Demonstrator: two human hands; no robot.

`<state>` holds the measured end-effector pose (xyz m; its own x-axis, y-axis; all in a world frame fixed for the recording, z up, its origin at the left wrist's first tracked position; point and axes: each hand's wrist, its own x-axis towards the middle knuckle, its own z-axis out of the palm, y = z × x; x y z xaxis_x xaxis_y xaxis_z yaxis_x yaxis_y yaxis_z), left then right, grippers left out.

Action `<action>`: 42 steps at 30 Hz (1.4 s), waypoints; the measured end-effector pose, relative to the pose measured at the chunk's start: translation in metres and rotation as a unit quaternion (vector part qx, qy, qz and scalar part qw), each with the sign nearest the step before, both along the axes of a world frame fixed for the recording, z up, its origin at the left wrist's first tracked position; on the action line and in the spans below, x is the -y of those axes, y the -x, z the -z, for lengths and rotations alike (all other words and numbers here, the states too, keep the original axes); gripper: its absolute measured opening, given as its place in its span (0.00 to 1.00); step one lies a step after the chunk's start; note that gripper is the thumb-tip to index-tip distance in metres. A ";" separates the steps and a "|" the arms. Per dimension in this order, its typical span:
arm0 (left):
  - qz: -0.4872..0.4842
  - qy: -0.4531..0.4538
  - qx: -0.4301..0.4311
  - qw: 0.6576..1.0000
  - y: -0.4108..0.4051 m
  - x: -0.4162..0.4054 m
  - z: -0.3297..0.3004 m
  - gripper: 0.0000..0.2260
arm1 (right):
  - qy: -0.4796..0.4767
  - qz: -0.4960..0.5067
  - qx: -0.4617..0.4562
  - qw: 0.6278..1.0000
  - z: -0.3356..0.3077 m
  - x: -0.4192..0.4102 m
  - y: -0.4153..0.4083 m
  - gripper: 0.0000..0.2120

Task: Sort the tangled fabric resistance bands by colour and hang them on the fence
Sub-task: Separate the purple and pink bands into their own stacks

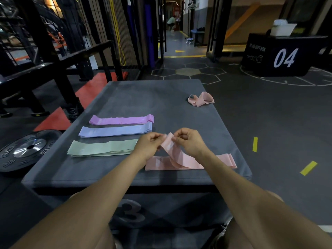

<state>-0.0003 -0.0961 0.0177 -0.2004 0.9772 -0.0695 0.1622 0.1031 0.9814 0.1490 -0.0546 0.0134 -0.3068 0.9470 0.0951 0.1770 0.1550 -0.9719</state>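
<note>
A weight plate (29, 150) lies left of the grey box (143, 97) — another box (285, 54) far right.

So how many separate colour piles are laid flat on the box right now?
4: purple pile farthest, blue pile next, green pile nearest on the left, pink pile under the hands. Bands per pile unclear.

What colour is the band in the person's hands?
Pale pink band, pinched by both hands, in the head view.

Green stack (102, 148) end hidden; fingertips too.
</note>
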 end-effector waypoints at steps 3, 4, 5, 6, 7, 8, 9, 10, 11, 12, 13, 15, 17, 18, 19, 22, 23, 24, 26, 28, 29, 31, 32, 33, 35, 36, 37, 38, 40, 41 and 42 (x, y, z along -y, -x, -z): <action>-0.012 0.036 0.046 0.998 0.002 0.001 0.002 0.04 | 0.008 0.000 0.008 1.000 0.001 0.000 -0.001 0.12; -0.011 0.042 0.054 0.998 0.003 0.002 0.002 0.05 | 0.010 -0.004 0.013 1.000 0.003 0.000 0.000 0.12; -0.012 0.044 0.063 0.997 0.004 0.002 0.002 0.06 | 0.012 -0.008 0.019 1.000 0.003 0.001 0.001 0.11; -0.013 0.045 0.069 0.997 0.005 0.002 0.001 0.06 | 0.013 -0.012 0.023 1.000 0.003 0.001 0.002 0.09; -0.012 0.047 0.068 0.997 0.007 0.003 0.000 0.05 | 0.014 -0.016 0.029 0.999 0.003 0.001 0.003 0.06; -0.008 0.050 0.063 0.997 0.008 0.003 0.000 0.06 | 0.014 -0.021 0.035 0.999 0.004 0.000 0.005 0.04; -0.003 0.055 0.058 0.997 0.009 0.004 -0.001 0.06 | 0.015 -0.026 0.044 0.999 0.005 0.000 0.006 0.04; -0.001 0.060 0.054 0.997 0.011 0.004 -0.001 0.06 | 0.014 -0.034 0.056 0.998 0.005 0.000 0.008 0.04; -0.002 0.065 0.053 0.997 0.013 0.005 -0.002 0.07 | 0.011 -0.043 0.068 0.997 0.006 0.000 0.009 0.05; -0.005 0.069 0.054 0.996 0.014 0.005 -0.001 0.08 | 0.009 -0.051 0.084 0.995 0.008 -0.001 0.011 0.05; -0.008 0.073 0.057 0.996 0.016 0.006 0.000 0.08 | 0.004 -0.055 0.101 0.993 0.009 -0.001 0.013 0.05; -0.013 0.077 0.057 0.995 0.018 0.006 0.000 0.08 | 0.003 -0.064 0.143 0.988 0.014 -0.002 0.018 0.10; -0.014 0.076 0.061 0.995 0.019 0.007 0.000 0.08 | -0.006 -0.075 0.176 0.982 0.018 -0.002 0.022 0.15; -0.012 0.077 0.059 0.995 0.020 0.007 0.000 0.09 | -0.017 -0.083 0.191 0.978 0.020 -0.003 0.024 0.14; -0.011 0.077 0.053 0.996 0.021 0.007 0.000 0.09 | -0.031 -0.086 0.206 0.974 0.021 -0.004 0.025 0.09; -0.025 0.074 0.040 0.996 0.024 0.006 0.001 0.10 | -0.033 -0.077 0.212 0.974 0.020 -0.006 0.023 0.13; -0.033 0.070 0.043 0.996 0.025 0.005 0.002 0.11 | -0.029 -0.074 0.207 0.975 0.019 -0.006 0.021 0.13; -0.039 0.065 0.047 0.996 0.025 0.004 0.002 0.11 | -0.027 -0.074 0.204 0.976 0.016 -0.006 0.019 0.11; -0.047 0.054 0.050 0.996 0.025 0.001 -0.001 0.11 | -0.033 -0.087 0.206 0.974 0.011 -0.007 0.014 0.10; -0.055 0.043 0.041 0.997 0.023 -0.003 -0.006 0.11 | -0.042 -0.091 0.226 0.969 0.007 -0.009 0.006 0.10; -0.064 0.035 0.036 0.997 0.023 -0.006 -0.009 0.11 | -0.048 -0.091 0.242 0.965 0.005 -0.011 0.001 0.12; -0.095 0.016 0.038 0.995 0.022 -0.010 -0.014 0.10 | -0.051 -0.085 0.285 0.953 0.003 -0.013 -0.013 0.19; -0.112 0.006 0.042 0.993 0.022 -0.011 -0.017 0.09 | -0.048 -0.082 0.303 0.948 0.003 -0.014 -0.021 0.21; -0.129 -0.002 0.043 0.991 0.023 -0.012 -0.020 0.07 | -0.045 -0.079 0.319 0.944 0.003 -0.016 -0.029 0.22; -0.156 -0.009 0.039 0.987 0.026 -0.014 -0.022 0.06 | -0.038 -0.068 0.332 0.940 0.001 -0.018 -0.044 0.22; -0.166 -0.012 0.038 0.985 0.026 -0.015 -0.023 0.06 | -0.033 -0.062 0.335 0.940 -0.001 -0.017 -0.051 0.21; -0.175 -0.013 0.035 0.984 0.027 -0.015 -0.023 0.06 | -0.025 -0.059 0.338 0.939 -0.002 -0.017 -0.057 0.21; -0.185 -0.013 0.028 0.982 0.027 -0.016 -0.023 0.06 | -0.016 -0.057 0.340 0.939 -0.003 -0.017 -0.063 0.19; -0.206 -0.008 0.014 0.978 0.028 -0.016 -0.021 0.06 | 0.007 -0.053 0.353 0.934 -0.004 -0.015 -0.072 0.14; -0.218 -0.005 0.010 0.976 0.029 -0.016 -0.020 0.06 | 0.015 -0.051 0.365 0.930 -0.002 -0.014 -0.077 0.10; -0.229 0.001 0.008 0.973 0.031 -0.016 -0.018 0.06 | 0.020 -0.046 0.378 0.924 0.000 -0.014 -0.082 0.06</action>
<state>-0.0310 -0.0800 0.0359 -0.6146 0.7850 -0.0782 0.0827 0.1627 0.9832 0.2307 -0.0405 0.0135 -0.3506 0.9116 -0.2145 0.7964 0.1697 -0.5805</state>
